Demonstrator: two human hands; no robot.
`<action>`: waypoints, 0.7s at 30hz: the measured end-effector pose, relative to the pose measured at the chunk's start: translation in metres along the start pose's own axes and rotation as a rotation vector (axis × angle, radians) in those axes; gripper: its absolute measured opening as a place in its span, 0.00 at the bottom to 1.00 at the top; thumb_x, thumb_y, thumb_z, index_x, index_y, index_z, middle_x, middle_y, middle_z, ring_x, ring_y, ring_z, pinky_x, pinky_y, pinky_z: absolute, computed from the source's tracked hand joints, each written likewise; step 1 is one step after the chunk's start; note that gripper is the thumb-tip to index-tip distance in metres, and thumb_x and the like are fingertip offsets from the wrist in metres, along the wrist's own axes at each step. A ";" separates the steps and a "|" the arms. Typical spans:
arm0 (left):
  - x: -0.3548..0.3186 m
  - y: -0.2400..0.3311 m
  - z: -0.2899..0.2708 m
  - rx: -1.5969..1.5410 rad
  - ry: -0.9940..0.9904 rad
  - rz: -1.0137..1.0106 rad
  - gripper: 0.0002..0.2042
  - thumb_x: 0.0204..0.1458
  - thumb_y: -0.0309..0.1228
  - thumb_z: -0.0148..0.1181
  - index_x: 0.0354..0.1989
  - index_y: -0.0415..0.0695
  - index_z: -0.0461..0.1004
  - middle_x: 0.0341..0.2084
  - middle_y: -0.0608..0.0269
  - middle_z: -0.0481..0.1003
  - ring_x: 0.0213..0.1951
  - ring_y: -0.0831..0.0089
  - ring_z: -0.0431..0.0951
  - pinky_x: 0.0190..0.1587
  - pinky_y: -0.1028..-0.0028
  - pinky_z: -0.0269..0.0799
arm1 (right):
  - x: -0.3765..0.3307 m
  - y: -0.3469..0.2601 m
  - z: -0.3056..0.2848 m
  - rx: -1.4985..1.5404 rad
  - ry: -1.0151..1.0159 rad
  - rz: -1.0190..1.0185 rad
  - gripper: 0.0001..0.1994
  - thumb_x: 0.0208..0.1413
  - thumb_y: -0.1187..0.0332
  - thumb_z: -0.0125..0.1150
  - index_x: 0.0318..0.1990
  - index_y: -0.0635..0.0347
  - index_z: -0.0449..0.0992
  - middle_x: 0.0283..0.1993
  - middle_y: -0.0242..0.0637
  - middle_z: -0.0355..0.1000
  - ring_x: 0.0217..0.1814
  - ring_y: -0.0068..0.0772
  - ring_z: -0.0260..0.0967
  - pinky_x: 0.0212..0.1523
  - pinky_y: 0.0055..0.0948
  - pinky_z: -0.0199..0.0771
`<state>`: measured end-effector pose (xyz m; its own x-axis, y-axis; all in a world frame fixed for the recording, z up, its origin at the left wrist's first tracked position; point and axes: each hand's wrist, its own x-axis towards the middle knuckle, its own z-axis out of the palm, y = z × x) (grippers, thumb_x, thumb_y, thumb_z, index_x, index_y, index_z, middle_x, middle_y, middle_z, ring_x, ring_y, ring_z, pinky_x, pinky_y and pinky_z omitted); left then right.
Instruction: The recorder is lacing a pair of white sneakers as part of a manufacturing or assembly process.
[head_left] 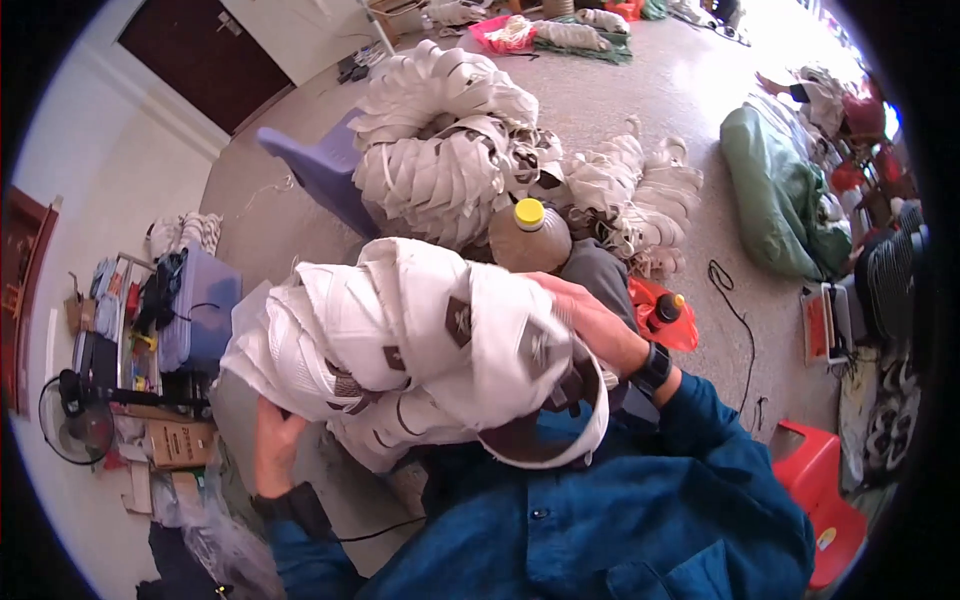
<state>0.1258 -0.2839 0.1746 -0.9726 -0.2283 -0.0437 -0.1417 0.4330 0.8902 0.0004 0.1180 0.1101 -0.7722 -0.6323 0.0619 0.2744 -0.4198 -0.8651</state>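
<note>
Bare floor (700,225) opens right of the yellow-capped jug (530,240), between white bundles (650,190) and a green sack (770,195), while a purple chair (325,165) and a tall white heap (435,175) block its left. Your white strap roll (420,310) is just this side of the jug, between your left hand (278,440) and right hand (595,318); both hands' fingertips are hidden, so I cannot tell if they spread or pinch.

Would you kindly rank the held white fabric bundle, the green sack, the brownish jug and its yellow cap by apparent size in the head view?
1. White fabric bundle
2. Green sack
3. Brownish jug
4. Yellow cap
</note>
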 end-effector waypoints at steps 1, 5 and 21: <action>0.004 -0.021 -0.005 -0.122 0.015 0.036 0.27 0.44 0.27 0.62 0.56 0.31 0.70 0.49 0.55 0.76 0.50 0.66 0.75 0.54 0.69 0.69 | -0.001 -0.009 0.008 0.002 -0.066 -0.026 0.27 0.67 0.58 0.53 0.67 0.65 0.61 0.63 0.38 0.67 0.65 0.29 0.62 0.66 0.30 0.60; 0.009 -0.015 -0.012 -0.639 -0.180 -0.030 0.33 0.51 0.36 0.63 0.66 0.41 0.62 0.63 0.52 0.66 0.64 0.56 0.66 0.64 0.53 0.61 | -0.007 -0.009 0.018 0.260 -0.055 -0.045 0.23 0.69 0.59 0.48 0.65 0.64 0.63 0.60 0.39 0.69 0.61 0.28 0.67 0.63 0.30 0.63; 0.116 0.117 0.088 -1.034 -0.444 0.212 0.32 0.63 0.52 0.46 0.66 0.39 0.62 0.62 0.54 0.67 0.59 0.61 0.71 0.63 0.63 0.64 | -0.038 -0.035 0.025 0.260 -0.111 -0.114 0.21 0.54 0.65 0.68 0.53 0.63 0.69 0.50 0.31 0.70 0.51 0.22 0.69 0.55 0.24 0.68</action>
<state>-0.0203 -0.1830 0.2341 -0.9672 0.1811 0.1783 0.0520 -0.5455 0.8365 0.0344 0.1404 0.1511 -0.7429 -0.6328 0.2182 0.3380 -0.6361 -0.6936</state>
